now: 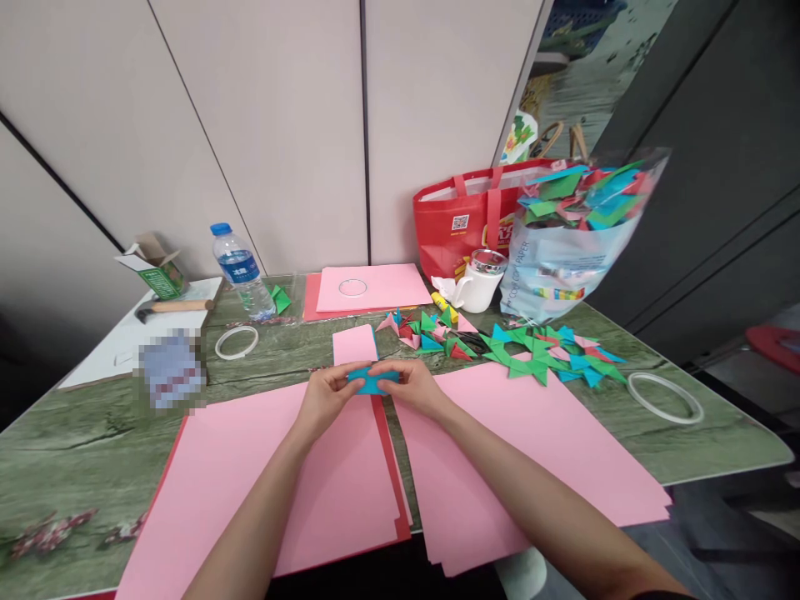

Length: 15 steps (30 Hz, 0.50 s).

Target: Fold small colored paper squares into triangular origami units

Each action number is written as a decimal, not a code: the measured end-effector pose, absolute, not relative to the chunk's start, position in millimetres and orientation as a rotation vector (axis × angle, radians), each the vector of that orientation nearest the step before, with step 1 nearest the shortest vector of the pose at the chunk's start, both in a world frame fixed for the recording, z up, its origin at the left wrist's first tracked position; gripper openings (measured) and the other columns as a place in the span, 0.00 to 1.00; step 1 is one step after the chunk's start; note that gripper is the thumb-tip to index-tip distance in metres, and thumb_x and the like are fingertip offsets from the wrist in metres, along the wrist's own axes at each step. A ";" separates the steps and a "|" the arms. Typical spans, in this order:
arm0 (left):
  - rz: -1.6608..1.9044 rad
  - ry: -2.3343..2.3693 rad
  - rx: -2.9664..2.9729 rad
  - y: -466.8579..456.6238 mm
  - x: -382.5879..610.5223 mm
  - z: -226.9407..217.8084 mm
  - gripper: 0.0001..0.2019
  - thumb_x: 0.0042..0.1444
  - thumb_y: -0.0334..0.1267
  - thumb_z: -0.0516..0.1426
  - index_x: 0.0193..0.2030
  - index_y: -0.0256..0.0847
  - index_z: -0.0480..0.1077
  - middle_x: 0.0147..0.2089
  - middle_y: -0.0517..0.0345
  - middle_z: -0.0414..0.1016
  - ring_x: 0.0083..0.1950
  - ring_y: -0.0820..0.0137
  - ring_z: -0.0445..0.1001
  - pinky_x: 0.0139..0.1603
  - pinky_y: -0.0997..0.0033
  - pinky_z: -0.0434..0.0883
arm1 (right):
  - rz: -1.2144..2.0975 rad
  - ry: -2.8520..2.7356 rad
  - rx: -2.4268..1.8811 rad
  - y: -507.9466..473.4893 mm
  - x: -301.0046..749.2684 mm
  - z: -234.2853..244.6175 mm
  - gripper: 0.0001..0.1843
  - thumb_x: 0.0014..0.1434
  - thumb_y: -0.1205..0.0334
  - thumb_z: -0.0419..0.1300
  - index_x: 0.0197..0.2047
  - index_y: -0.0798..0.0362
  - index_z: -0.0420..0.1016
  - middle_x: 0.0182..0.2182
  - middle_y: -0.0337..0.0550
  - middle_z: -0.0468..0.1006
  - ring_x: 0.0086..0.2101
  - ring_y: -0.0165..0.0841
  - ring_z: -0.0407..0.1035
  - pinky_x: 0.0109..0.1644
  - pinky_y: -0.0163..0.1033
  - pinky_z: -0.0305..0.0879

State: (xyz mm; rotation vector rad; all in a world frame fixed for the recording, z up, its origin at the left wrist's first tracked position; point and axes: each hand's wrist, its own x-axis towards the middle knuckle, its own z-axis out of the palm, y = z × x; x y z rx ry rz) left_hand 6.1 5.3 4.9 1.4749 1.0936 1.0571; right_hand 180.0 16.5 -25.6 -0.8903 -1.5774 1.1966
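Note:
A small blue piece of paper is held level between both hands, its middle showing between the thumbs. My left hand pinches its left end, and my right hand grips the right end. Just behind it lies a narrow pink paper strip with a blue edge. Beneath my left forearm spreads a stack of large pink sheets with red ones under it. A second pink stack lies under my right forearm.
Folded paper pieces lie right of centre, near a white mug. Behind stand a red bag and a clear bag of paper pieces. A water bottle, hammer and tape roll are left; another roll is right.

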 end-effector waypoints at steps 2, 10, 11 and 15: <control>1.063 1.067 1.438 5.2 7.1 4.3 0.26 0.42 0.36 0.61 0.52 0.39 0.66 0.38 0.54 0.77 0.38 0.65 0.75 0.41 0.64 0.71 | 1.174 -1.575 -0.888 17.4 180.4 -26.2 0.12 0.47 0.67 0.59 0.37 0.52 0.77 0.39 0.43 0.77 0.42 0.36 0.69 0.44 0.41 0.64; 1.020 1.173 1.420 2.3 15.8 -5.1 0.33 0.37 0.34 0.64 0.53 0.37 0.61 0.31 0.57 0.75 0.32 0.65 0.76 0.35 0.65 0.73 | 1.152 -1.578 -0.884 16.6 179.3 -26.9 0.11 0.47 0.66 0.59 0.37 0.51 0.76 0.39 0.43 0.76 0.41 0.36 0.69 0.43 0.41 0.64; 1.031 1.172 1.410 2.1 16.5 -5.5 0.32 0.36 0.34 0.64 0.52 0.37 0.61 0.31 0.57 0.76 0.32 0.65 0.76 0.34 0.64 0.73 | 1.150 -1.574 -0.884 16.3 179.0 -26.6 0.11 0.47 0.66 0.59 0.37 0.51 0.76 0.39 0.43 0.76 0.42 0.36 0.69 0.43 0.40 0.64; 1.036 1.121 1.341 1.4 16.9 -3.6 0.25 0.37 0.36 0.63 0.45 0.37 0.65 0.30 0.57 0.76 0.32 0.62 0.77 0.34 0.62 0.74 | 1.149 -1.560 -0.879 15.7 179.2 -24.5 0.11 0.48 0.65 0.60 0.37 0.51 0.76 0.38 0.42 0.76 0.42 0.36 0.68 0.44 0.40 0.64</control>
